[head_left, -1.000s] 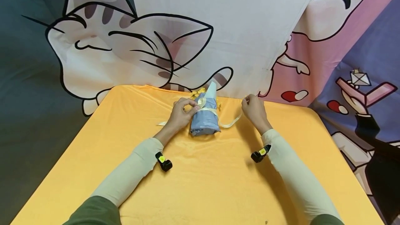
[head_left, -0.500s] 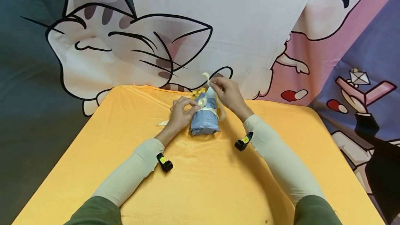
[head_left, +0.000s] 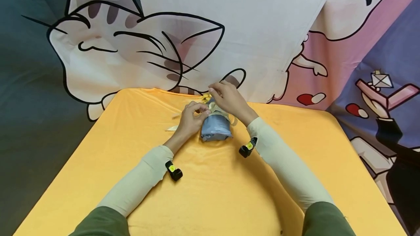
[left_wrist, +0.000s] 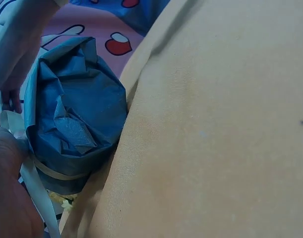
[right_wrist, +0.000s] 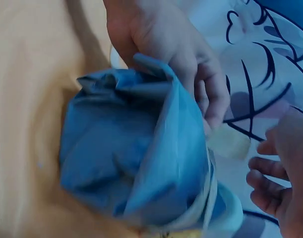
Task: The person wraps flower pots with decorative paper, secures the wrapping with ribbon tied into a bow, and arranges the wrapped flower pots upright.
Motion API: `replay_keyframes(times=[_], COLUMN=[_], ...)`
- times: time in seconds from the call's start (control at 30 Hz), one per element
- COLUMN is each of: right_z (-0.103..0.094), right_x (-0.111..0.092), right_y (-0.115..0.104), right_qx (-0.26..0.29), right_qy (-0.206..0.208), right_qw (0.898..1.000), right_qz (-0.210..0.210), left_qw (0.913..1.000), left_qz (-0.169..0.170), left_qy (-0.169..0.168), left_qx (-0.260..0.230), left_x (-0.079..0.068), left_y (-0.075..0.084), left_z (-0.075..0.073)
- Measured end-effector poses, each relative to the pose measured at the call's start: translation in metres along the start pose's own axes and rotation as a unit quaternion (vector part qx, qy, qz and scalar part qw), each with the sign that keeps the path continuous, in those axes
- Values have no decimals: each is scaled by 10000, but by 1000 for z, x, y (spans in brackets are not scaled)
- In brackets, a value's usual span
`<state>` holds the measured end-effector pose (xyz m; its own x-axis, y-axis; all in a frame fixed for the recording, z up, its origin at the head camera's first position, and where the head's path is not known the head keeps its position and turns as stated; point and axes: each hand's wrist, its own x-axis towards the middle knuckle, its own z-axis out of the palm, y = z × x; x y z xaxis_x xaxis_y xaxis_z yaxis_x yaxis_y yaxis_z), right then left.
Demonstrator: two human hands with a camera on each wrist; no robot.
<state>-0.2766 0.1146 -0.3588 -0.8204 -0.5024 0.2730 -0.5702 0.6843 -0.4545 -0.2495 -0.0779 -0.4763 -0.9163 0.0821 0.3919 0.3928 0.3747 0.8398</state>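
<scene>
A small bouquet wrapped in blue paper lies on the yellow cloth, its base toward me and yellow flowers at the far end. Cream ribbon goes round its middle. My left hand pinches the ribbon loop at the bouquet's left side. Over the far part of the wrapping hovers my right hand, covering much of it in the head view. In the right wrist view, the right hand's fingers are loosely bent, with a gap to the thumb and no ribbon visible between them.
The yellow cloth covers the table. A pale ribbon end lies left of the left hand. Printed cartoon backdrops rise just behind the table's far edge. A small black camera is worn on each wrist.
My right hand has come from the right, carrying the ribbon over the bouquet, and is now farther left. The ribbon end no longer sticks up from its fingers. The left hand keeps its place.
</scene>
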Motion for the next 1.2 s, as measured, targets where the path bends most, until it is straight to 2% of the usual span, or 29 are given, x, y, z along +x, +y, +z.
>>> replay_keyframes(times=[0.07, 0.1, 0.13, 0.2, 0.3, 0.53, 0.77, 0.83, 0.93, 1.07, 1.2], right_z=[-6, -8, -9, -10, -5, 11, 17, 19, 22, 27, 32], right_x=[-9, -13, -17, -22, -28, -33, -34, -36, -42, -52, -56], right_y=[6, 10, 13, 18, 22, 24, 23, 20, 13, 0, -10], right_qx=[182, 284, 373, 509, 592, 470, 334, 175, -466, -1476, -1858], right_qy=[-202, -360, -544, -878, -1058, -602, -416, -274, -30, 150, 261], right_qw=[9996, 9989, 9978, 9948, 9926, 9971, 9986, 9994, 9987, 9886, 9819], right_qz=[-14, -23, -4, 19, 77, 61, -51, -104, -188, -240, -274], left_qw=[9998, 9999, 9996, 9996, 9995, 9994, 9994, 9993, 9992, 9992, 9991], left_qz=[-144, -136, -238, -251, -292, -310, -318, -335, -323, -306, -361], left_qy=[-97, -90, -129, -131, -120, -111, -103, -109, -135, -169, -138], left_qx=[-22, -18, -30, -18, -3, -85, -113, -146, -175, -190, -150], left_x=[-3, -3, -6, -6, -6, -6, -5, -5, -5, -5, -6], left_y=[13, 14, 25, 24, 25, 26, 27, 26, 25, 25, 24], left_z=[-4, -4, -7, -7, -8, -7, -7, -7, -7, -7, -9])
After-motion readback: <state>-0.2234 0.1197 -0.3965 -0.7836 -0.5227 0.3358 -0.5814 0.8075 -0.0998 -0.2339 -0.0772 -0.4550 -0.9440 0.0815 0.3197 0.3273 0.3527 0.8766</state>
